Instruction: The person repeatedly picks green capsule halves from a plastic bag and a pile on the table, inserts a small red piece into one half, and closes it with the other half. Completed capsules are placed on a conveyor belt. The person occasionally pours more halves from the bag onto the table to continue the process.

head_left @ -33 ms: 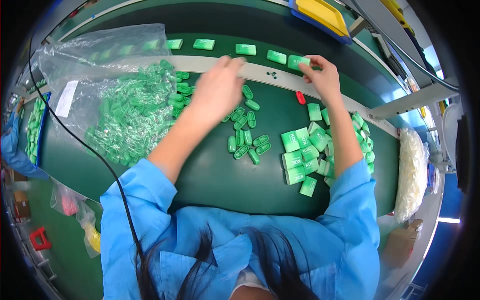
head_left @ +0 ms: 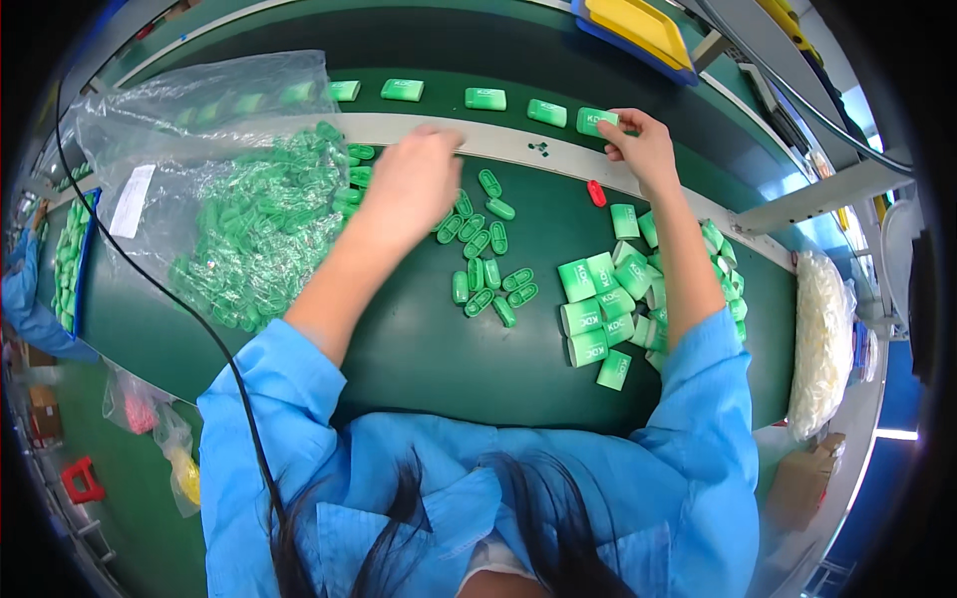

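Note:
My right hand (head_left: 643, 149) pinches the right end of a small green-and-white box (head_left: 595, 122) between thumb and fingers, at the far strip. My left hand (head_left: 411, 187) is over the white rail, smeared by motion with its fingertips hard to make out. Below it lie loose green oval plastic pieces (head_left: 498, 237). Beside my left forearm, a clear plastic bag (head_left: 249, 229) holds many more of these green pieces. A pile of green-and-white box-like sleeves (head_left: 588, 314) lies by my right forearm. One red oval piece (head_left: 596, 193) sits below my right hand.
More boxes (head_left: 485, 99) stand in a row along the far strip beyond the white rail (head_left: 498, 143). A yellow tray (head_left: 638, 30) is at the back right, a bulging white bag (head_left: 819, 344) at the right edge. A black cable (head_left: 189, 304) crosses the left side.
My left hand has shifted left and slightly down, away from the loose pieces. My right hand and its box stay nearly in place.

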The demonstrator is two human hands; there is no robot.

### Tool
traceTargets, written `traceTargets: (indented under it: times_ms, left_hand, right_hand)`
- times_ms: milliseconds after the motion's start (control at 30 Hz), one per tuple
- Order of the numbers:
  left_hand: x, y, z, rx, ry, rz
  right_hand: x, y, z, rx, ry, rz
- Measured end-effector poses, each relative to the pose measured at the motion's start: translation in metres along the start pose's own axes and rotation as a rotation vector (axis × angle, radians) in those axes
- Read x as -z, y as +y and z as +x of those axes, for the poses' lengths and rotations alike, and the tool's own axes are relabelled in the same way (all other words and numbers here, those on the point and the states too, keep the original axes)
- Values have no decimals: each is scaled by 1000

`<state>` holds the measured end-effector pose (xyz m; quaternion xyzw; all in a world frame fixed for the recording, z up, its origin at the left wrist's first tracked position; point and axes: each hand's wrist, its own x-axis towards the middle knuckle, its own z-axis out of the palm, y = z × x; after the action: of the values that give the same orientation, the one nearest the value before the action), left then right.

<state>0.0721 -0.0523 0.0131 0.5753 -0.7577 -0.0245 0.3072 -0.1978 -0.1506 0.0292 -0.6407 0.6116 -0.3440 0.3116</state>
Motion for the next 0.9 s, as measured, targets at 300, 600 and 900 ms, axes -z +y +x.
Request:
traceTargets:
  times_ms: [300, 600, 900]
  left_hand:
    - [1, -6, -8, 128, -188, 8]
    - [-3, 6, 3, 53, -370, 182]
    - [-5, 26, 1, 276, -241, -775]
  right_hand:
    - [25, 7, -14, 195, -42, -384]
    - [34, -18, -139, 465, -448, -589]
    - [2, -42, -115, 73, -255, 533]
